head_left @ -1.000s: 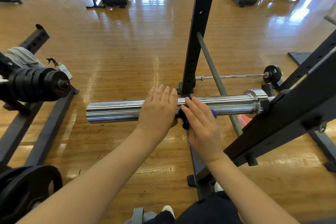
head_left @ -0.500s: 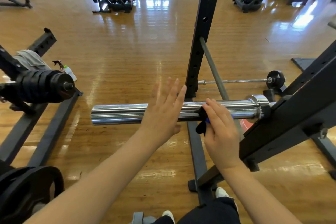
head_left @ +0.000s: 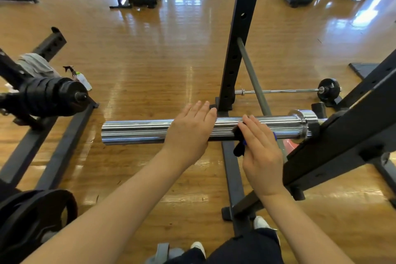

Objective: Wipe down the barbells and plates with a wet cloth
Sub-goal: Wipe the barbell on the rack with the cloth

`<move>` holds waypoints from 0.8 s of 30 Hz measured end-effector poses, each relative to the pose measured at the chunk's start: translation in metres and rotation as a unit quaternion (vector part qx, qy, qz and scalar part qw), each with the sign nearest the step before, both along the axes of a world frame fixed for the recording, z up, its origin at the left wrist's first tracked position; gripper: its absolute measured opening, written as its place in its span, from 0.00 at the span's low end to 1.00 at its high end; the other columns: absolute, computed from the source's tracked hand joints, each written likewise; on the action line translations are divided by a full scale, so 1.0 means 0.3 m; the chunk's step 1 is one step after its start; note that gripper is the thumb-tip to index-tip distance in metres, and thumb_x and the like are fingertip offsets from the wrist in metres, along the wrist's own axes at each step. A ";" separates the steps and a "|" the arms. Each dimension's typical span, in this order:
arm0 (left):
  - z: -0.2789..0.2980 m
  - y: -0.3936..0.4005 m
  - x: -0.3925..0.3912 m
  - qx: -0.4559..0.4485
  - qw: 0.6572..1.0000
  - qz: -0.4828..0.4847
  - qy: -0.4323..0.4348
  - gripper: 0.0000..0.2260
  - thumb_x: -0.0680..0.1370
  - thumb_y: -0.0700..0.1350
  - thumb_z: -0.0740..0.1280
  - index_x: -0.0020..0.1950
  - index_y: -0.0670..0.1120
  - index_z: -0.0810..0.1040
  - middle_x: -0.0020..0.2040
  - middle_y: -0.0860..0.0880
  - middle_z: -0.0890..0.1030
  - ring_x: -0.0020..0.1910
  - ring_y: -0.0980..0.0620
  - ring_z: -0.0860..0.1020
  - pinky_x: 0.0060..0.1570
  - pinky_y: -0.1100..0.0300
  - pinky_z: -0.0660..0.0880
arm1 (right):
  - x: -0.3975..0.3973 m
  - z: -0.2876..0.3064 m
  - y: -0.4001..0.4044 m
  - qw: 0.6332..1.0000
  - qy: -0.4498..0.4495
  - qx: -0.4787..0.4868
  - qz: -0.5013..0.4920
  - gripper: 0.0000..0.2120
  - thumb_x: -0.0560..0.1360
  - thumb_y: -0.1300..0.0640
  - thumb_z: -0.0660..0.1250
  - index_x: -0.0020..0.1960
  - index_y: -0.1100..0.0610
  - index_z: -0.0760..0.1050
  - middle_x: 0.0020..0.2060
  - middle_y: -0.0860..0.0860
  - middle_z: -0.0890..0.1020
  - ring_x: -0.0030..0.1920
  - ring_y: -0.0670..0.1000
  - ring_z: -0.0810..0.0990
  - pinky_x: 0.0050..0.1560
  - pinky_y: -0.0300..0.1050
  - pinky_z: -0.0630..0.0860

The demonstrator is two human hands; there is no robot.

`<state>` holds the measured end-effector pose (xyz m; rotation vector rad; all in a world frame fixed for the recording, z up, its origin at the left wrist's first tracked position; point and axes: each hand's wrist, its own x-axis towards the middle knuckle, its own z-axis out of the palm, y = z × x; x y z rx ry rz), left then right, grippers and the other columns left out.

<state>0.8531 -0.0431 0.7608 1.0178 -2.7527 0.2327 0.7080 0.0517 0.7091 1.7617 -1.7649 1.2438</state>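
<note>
We lay our left hand [head_left: 188, 133] flat, fingers straight, on the chrome barbell sleeve [head_left: 137, 132] racked across the squat rack [head_left: 240, 34], likely to stop it spinning. Our right hand [head_left: 260, 148], fingers also straight, presses the dark cloth [head_left: 239, 146] against the sleeve near its collar, so neither grip is closed.

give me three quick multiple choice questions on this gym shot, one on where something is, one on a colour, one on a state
1. Where is the spray bottle?
A. on the floor at left
B. on the chrome bar
C. in the right hand

2. What colour is the cloth?
A. white
B. dark with some blue
C. yellow

3. How does the left hand lie?
A. fist around the bar
B. gripping a plate
C. fingers straight, resting on the bar

Answers: 1 A, it stands on the wood floor by the left rack. 2 B, dark fabric with a blue edge shows under the right hand. 3 C, its fingers lie flat across the bar.
</note>
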 end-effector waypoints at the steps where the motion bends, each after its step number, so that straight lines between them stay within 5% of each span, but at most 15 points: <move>1: 0.018 0.000 -0.002 0.027 1.000 -0.003 -0.013 0.33 0.64 0.41 0.78 0.67 0.41 0.72 0.66 0.42 0.75 0.66 0.44 0.73 0.66 0.52 0.66 | 0.017 0.015 -0.010 1.000 -0.012 -0.002 0.005 0.17 0.75 0.69 0.58 0.61 0.66 0.74 0.60 0.60 0.77 0.64 0.56 0.72 0.66 0.55 0.68; 5: 0.056 -0.030 -0.010 0.116 0.993 -0.004 -0.037 0.35 0.73 0.46 0.70 0.75 0.48 0.58 0.73 0.52 0.66 0.71 0.53 0.65 0.68 0.57 0.62 | 0.095 0.026 -0.055 0.999 0.017 0.033 0.032 0.17 0.75 0.67 0.58 0.63 0.65 0.75 0.62 0.60 0.77 0.66 0.57 0.72 0.69 0.54 0.66; 9: 0.060 -0.019 -0.008 0.099 0.990 0.015 -0.095 0.44 0.74 0.50 0.69 0.78 0.46 0.42 0.78 0.48 0.54 0.76 0.49 0.52 0.74 0.53 0.47 | 0.054 -0.012 -0.040 0.999 0.039 0.030 0.017 0.19 0.75 0.67 0.61 0.66 0.61 0.70 0.62 0.59 0.77 0.67 0.55 0.70 0.71 0.51 0.62; 12: 0.016 0.031 -0.006 -0.017 0.998 0.023 -0.064 0.42 0.68 0.45 0.75 0.76 0.39 0.58 0.73 0.41 0.65 0.73 0.42 0.63 0.71 0.44 0.57 | -0.021 -0.019 0.003 0.999 0.024 0.028 -0.021 0.21 0.74 0.69 0.60 0.66 0.61 0.68 0.62 0.59 0.76 0.67 0.56 0.69 0.71 0.53 0.63; 17: -0.045 0.038 -0.038 -0.061 0.998 0.003 0.018 0.31 0.63 0.39 0.78 0.64 0.36 0.75 0.58 0.39 0.80 0.61 0.39 0.76 0.62 0.41 0.69 | -0.036 0.045 0.025 0.999 -0.016 0.024 -0.022 0.17 0.74 0.67 0.58 0.61 0.68 0.75 0.59 0.61 0.78 0.64 0.55 0.71 0.62 0.58 0.71; 19: -0.043 0.025 -0.044 -0.046 0.999 0.005 0.019 0.30 0.61 0.39 0.78 0.62 0.36 0.76 0.55 0.40 0.81 0.60 0.40 0.77 0.61 0.42 0.71 | -0.008 0.065 0.020 1.000 -0.015 0.016 -0.004 0.17 0.74 0.68 0.58 0.61 0.67 0.75 0.59 0.60 0.78 0.64 0.55 0.72 0.65 0.54 0.69; 24: 0.031 -0.008 -0.057 0.084 0.996 -0.002 -0.044 0.31 0.73 0.49 0.69 0.74 0.45 0.62 0.69 0.49 0.71 0.71 0.49 0.65 0.70 0.55 0.59 | 0.055 0.005 -0.020 0.997 0.038 0.058 0.036 0.20 0.73 0.68 0.60 0.65 0.63 0.72 0.63 0.58 0.76 0.67 0.56 0.69 0.71 0.53 0.62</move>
